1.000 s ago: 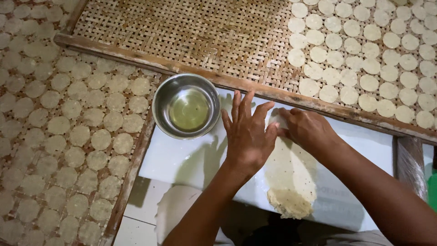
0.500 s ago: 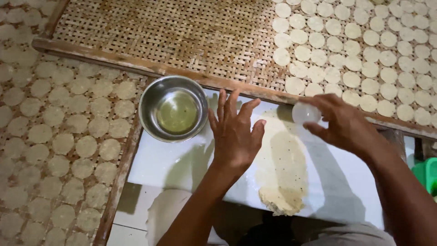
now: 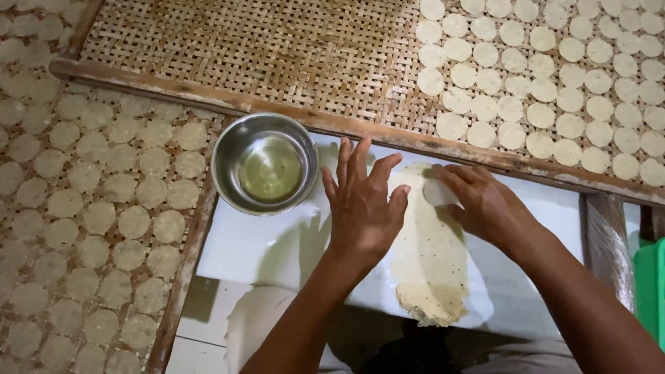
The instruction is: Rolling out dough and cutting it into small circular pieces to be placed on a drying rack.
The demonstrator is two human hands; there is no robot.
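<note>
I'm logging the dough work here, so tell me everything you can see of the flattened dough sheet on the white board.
The dough sheet is a long, thin, pale cream strip flecked with tiny dark specks. It lies flat on the white board, running from near the wooden frame toward the person, with a ragged, crumbly near end. The left hand rests flat beside it, fingers overlapping its left edge. The right hand presses on its far end, fingertips against a small pale round piece there.
</note>
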